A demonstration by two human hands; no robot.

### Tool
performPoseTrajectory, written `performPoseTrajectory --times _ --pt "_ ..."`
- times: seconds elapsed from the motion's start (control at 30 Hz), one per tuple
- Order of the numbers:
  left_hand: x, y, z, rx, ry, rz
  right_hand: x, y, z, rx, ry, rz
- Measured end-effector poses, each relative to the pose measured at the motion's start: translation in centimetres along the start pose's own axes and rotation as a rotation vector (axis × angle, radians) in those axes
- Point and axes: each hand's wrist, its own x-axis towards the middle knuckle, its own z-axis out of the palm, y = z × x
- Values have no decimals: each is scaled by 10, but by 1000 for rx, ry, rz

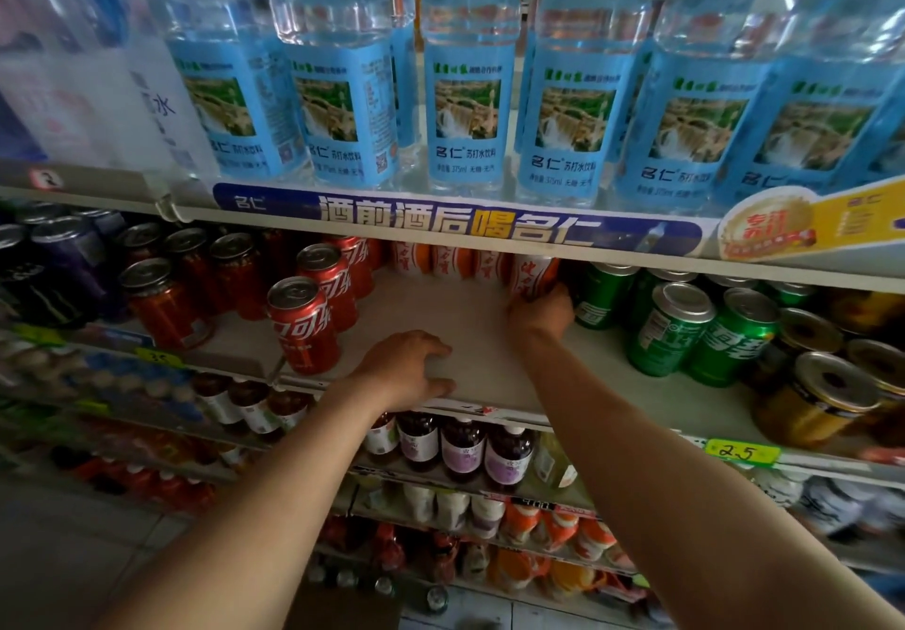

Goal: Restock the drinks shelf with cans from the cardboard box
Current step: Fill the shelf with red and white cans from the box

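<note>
My right hand [541,311] reaches deep into the drinks shelf [440,316] and grips an orange-and-white can [531,274] at the right end of a back row of like cans [440,260]. My left hand [409,370] rests on the shelf's front edge, fingers bent over the board and thumb at the lip, holding nothing. Red cola cans [306,323] stand in a column to the left of the bare patch. Green cans [671,331] stand to the right. A corner of the cardboard box [343,610] shows at the bottom.
Blue-labelled water bottles [467,105] fill the shelf above, with a banner strip [455,220] on its edge. Dark red jars [166,301] stand left, gold-lidded jars [822,399] right. Lower shelves hold small bottles [463,448] and packets. A green price tag [742,453] reads 2.5.
</note>
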Motion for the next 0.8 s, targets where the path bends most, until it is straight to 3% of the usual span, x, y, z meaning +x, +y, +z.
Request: performPoseTrajectory --times 0.13,0.3,0.43,0.53,0.8 --pt "0 -3 3 -46 8 -16 -2 0 1 74 -57 49" --pt "1 -8 8 -97 11 -32 -38 14 -16 66 -189 -100" --pt "1 -5 8 -62 11 -20 -33 24 -17 -319 -323 -341" --pt "0 -4 7 -40 11 -14 -21 28 -15 -584 -394 -397" --pt "0 -6 8 -48 -2 -5 -17 26 -12 -668 -409 -378"
